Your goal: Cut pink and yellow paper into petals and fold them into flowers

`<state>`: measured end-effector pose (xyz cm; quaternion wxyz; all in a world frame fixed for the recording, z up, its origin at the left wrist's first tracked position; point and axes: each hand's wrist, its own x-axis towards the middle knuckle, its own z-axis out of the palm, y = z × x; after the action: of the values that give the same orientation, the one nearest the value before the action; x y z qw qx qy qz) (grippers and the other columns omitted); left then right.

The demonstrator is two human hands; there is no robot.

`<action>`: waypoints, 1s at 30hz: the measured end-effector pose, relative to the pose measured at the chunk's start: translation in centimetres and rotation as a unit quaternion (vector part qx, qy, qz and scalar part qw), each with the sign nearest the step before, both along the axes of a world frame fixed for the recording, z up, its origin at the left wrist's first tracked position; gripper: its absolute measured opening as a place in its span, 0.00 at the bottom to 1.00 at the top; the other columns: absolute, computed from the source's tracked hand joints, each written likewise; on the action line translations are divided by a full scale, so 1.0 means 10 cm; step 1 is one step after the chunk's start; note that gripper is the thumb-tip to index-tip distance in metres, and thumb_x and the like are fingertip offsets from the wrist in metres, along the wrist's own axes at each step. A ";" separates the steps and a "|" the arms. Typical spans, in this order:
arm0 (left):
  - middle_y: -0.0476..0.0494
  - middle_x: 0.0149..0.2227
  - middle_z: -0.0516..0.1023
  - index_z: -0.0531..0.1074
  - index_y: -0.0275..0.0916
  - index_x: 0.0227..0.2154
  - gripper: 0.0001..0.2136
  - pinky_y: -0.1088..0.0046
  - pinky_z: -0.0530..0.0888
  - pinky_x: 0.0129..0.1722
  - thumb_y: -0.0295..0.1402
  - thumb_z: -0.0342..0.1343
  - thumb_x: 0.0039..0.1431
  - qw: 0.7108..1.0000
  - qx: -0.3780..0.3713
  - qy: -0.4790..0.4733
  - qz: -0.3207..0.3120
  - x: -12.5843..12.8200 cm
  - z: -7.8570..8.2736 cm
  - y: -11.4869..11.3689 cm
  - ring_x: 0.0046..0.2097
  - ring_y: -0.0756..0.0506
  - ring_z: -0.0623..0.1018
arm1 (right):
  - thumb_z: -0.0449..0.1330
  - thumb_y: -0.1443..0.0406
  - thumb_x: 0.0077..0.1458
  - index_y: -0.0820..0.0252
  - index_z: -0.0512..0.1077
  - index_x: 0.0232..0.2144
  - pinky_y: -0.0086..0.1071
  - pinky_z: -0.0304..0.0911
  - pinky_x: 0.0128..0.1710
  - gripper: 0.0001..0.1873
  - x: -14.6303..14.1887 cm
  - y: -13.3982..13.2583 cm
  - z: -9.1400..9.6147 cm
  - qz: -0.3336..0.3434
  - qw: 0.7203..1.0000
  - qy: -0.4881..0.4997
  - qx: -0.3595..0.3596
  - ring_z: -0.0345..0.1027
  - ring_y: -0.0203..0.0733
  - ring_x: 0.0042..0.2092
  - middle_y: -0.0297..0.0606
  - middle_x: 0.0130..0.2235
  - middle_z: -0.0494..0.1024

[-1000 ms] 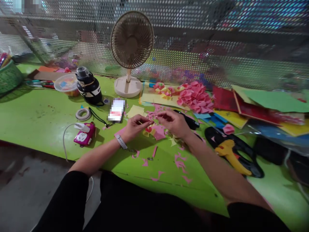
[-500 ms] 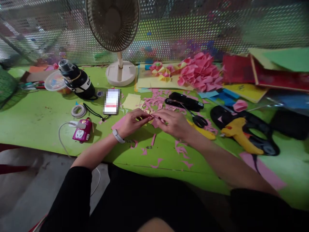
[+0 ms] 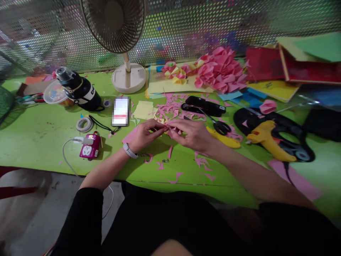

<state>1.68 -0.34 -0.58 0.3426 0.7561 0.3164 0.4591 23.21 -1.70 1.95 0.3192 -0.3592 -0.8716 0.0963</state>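
My left hand [image 3: 146, 134] and my right hand [image 3: 189, 134] meet over the middle of the green table [image 3: 39, 124]. Fingertips of both are pinched on a small piece of pink paper [image 3: 167, 128], mostly hidden between them. Pink paper scraps [image 3: 169, 108] lie just beyond my hands, and more are scattered on the near side. Beside my right hand are black-handled scissors [image 3: 221, 127], a black stapler-like tool [image 3: 205, 106] and a yellow object [image 3: 225, 138]. Under my left wrist lies a flat pink sheet [image 3: 130, 136], partly covered.
At the back stand a fan [image 3: 128, 80] and a heap of pink paper petals [image 3: 222, 73]. To the left are a black bottle [image 3: 85, 94], a phone [image 3: 120, 112], a tape roll [image 3: 84, 124] and a purple power adapter [image 3: 90, 146]. A yellow glue gun [image 3: 269, 138] lies right.
The view has shifted slightly, so the fan and bottle sit a little further left in it. My hands stay together on the pink paper, with only slight finger movement.
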 end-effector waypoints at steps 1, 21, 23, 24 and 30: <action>0.45 0.32 0.80 0.80 0.38 0.37 0.07 0.76 0.75 0.32 0.36 0.63 0.60 1.000 -0.004 -0.001 -0.001 0.00 0.01 0.00 0.32 0.52 0.77 | 0.58 0.67 0.62 0.61 0.77 0.46 0.38 0.78 0.37 0.12 0.00 0.00 0.00 -0.003 1.000 0.004 -0.002 0.79 0.42 0.35 0.44 0.42 0.84; 0.43 0.34 0.80 0.79 0.36 0.38 0.09 0.78 0.74 0.28 0.37 0.63 0.60 0.996 -0.047 0.068 0.028 -0.17 0.27 0.12 0.29 0.53 0.76 | 0.56 0.65 0.65 0.55 0.79 0.46 0.37 0.75 0.35 0.13 0.29 0.04 0.01 0.021 0.993 -0.050 -0.103 0.79 0.42 0.36 0.39 0.43 0.85; 0.43 0.32 0.80 0.79 0.36 0.35 0.09 0.77 0.73 0.28 0.37 0.62 0.61 0.991 -0.040 0.127 0.035 -0.20 0.32 0.14 0.29 0.53 0.75 | 0.56 0.65 0.65 0.55 0.80 0.44 0.36 0.74 0.33 0.13 0.37 -0.03 -0.05 0.031 0.987 -0.089 -0.128 0.79 0.41 0.35 0.38 0.42 0.85; 0.43 0.32 0.79 0.79 0.35 0.34 0.09 0.76 0.73 0.29 0.37 0.62 0.61 0.986 -0.032 0.162 0.031 -0.21 0.34 0.15 0.29 0.52 0.74 | 0.56 0.66 0.65 0.56 0.81 0.44 0.36 0.74 0.33 0.13 0.39 -0.06 -0.08 0.035 0.984 -0.104 -0.139 0.79 0.41 0.35 0.39 0.42 0.85; 0.43 0.32 0.78 0.75 0.36 0.28 0.09 0.74 0.69 0.28 0.37 0.62 0.58 0.941 0.023 0.337 -0.003 -0.22 0.35 0.10 0.29 0.51 0.73 | 0.54 0.66 0.65 0.58 0.81 0.43 0.34 0.73 0.30 0.14 0.42 -0.22 -0.23 0.041 0.983 -0.145 -0.110 0.79 0.41 0.37 0.40 0.42 0.85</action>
<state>-0.50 0.63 2.92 0.1998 0.8755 0.4002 0.1830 27.38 -3.91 -0.34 0.1441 -0.3665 -0.9067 0.1512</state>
